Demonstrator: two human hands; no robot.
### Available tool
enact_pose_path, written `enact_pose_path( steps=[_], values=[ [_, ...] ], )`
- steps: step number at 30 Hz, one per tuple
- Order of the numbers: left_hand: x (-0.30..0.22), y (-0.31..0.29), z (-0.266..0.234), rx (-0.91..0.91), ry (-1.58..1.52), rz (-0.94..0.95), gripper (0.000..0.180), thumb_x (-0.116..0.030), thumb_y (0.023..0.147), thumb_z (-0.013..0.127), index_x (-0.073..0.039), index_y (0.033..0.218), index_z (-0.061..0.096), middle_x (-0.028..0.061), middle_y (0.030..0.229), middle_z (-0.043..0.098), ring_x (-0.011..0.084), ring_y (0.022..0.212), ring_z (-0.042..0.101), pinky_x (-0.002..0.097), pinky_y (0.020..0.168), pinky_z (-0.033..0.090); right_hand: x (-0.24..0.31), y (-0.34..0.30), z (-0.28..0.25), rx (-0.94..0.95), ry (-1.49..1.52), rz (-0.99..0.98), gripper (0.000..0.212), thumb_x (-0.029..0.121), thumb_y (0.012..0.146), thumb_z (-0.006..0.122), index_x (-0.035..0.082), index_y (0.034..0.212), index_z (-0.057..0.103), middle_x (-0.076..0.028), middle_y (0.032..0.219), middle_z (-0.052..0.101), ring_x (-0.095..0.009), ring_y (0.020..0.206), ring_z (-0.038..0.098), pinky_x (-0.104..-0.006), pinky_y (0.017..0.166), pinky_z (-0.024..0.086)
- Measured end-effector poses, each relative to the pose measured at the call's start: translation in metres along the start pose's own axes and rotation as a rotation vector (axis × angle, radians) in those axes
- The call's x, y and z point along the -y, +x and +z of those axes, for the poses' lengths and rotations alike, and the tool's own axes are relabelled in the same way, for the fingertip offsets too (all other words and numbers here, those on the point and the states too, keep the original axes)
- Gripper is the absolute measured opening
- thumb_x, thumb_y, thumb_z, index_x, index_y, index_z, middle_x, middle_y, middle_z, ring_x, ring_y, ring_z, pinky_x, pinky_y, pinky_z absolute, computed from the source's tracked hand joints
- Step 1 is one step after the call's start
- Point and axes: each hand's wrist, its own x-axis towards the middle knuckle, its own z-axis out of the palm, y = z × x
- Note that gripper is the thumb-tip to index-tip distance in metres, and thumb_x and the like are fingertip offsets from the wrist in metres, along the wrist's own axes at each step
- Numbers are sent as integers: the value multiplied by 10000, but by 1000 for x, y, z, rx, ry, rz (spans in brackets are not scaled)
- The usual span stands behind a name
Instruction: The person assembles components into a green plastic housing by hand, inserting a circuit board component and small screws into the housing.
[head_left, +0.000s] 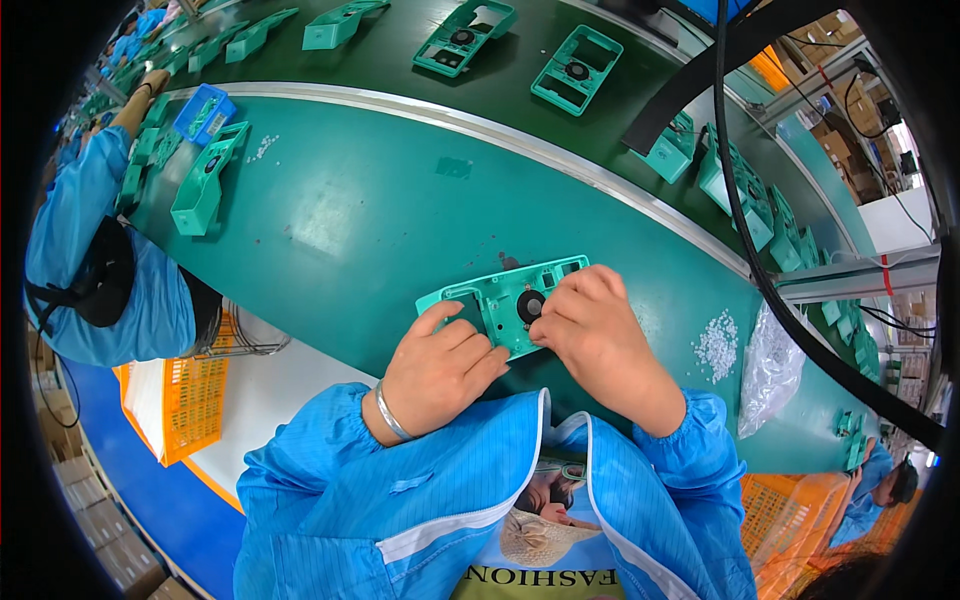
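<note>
A green plastic housing (493, 313) lies on the bench in front of me, tilted up toward the right, with a rectangular opening at its left end. A round black speaker (531, 305) is seated in its right half. My left hand (440, 362) grips the left end of the housing, thumb along its upper edge and fingers curled over the near side. Over the right half, my right hand (592, 325) has its fingers pinched together close beside the speaker. Whatever is between those fingertips is too small or hidden to make out.
Small white pieces (716, 345) lie heaped at the right, beside a clear plastic bag (770, 370). Beyond a metal rail, a belt carries several green housings (577, 70). A blue bin (205, 115) and another housing (208, 180) stand far left, near a co-worker (100, 270). A black cable (735, 190) hangs at right.
</note>
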Motion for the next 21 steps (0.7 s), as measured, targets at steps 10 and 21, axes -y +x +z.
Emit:
enact_pose_path(
  steps=[10, 21],
  values=[
    [4, -1, 2, -26, 0, 7, 239, -161, 753, 813, -85, 964, 730, 13, 759, 572, 197, 766, 609, 468, 962, 508, -26, 8, 4, 211, 265, 147, 16, 161, 820, 755, 150, 829, 746, 21, 867, 660, -231, 1024, 582, -411, 975, 394],
    [6, -4, 3, -46, 11, 40, 225, -173, 775, 814, -96, 970, 732, 10, 766, 587, 196, 758, 606, 451, 945, 512, -7, 8, 2, 77, 69, 43, 84, 125, 783, 798, 142, 852, 754, 17, 873, 662, -242, 992, 587, -419, 958, 414]
  ],
)
